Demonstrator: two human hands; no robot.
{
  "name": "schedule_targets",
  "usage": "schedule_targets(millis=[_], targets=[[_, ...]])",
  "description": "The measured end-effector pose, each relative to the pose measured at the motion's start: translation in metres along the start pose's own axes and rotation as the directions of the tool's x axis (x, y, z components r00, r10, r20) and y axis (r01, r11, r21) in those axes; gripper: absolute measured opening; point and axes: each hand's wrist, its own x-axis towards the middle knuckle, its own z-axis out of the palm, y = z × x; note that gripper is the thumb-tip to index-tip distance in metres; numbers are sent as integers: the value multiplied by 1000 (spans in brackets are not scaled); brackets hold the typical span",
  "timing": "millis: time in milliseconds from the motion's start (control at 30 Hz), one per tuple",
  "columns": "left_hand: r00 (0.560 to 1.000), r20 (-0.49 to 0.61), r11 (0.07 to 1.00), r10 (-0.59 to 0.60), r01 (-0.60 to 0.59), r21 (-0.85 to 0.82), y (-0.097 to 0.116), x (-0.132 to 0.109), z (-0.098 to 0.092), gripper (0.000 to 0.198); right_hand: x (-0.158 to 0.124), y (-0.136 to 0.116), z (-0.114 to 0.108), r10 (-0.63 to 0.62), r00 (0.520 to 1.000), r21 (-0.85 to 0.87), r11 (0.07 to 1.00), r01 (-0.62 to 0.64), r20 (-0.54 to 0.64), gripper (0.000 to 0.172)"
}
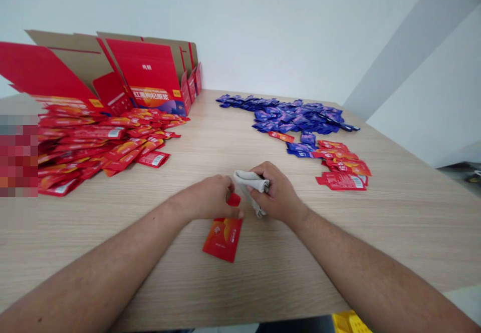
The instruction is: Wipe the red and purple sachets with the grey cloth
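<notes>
**Cloth (251,187) in right hand (275,193), packet (222,239) below left hand (208,198)**

From the head view, the two hands meet near the middle of the table (398,233), with the forearms entering from 7 and 5 o'clock. The right hand is clamped on the crumpled pale cloth, which bunches out at both sides of the fingers and touches the left hand's fingertips. The left hand's fingers and thumb are drawn together around a small red scrap (233,199); it is too hidden to tell whether they grip it, or whether it belongs to the packet. The red packet lies tilted on the table at 6 o'clock from the hands, its top edge just under the left fingertips.

At 10 o'clock spreads a heap of red sachets (101,140), with flattened red cartons (146,72) standing behind it at 11 o'clock. Blue sachets (289,115) lie at 1 o'clock. Loose red sachets (340,173) sit at 2 o'clock, against the blue ones' lower edge. A yellow crate (349,323) shows past the table edge at 5 o'clock.
</notes>
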Motion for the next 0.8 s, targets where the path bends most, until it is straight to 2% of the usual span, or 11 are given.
schedule_targets(millis=[100,233,367,467,567,667,733,800], targets=[[999,-48,993,11,-5,121,7,-7,5,56,1,3,-1,34,999,-36,999,-35,-26,16],[999,-27,995,-23,25,97,9,-5,11,51,0,5,1,22,1000,-41,999,-22,2,14],[996,18,996,-88,88,-16,8,0,7,22,0,7,2,19,1000,-44,999,-19,11,13],[994,52,975,-96,105,-194,9,2,1,4,-1,5,0,21,1000,-57,998,-21,0,14],[988,-36,889,-149,118,-443,10,5,2,7,0,1,-4,-1,999,-74,997,-2,-41,14],[962,-105,715,-253,113,-690,6,12,10,15,0,-5,-9,-44,997,-109,993,36,-69,18],[955,-95,610,-280,101,-786,3,17,16,20,-1,-8,-10,-98,994,-126,988,93,-37,24],[954,-87,557,-287,92,-826,1,21,20,26,-2,-10,-9,-144,989,-117,982,147,35,28]])
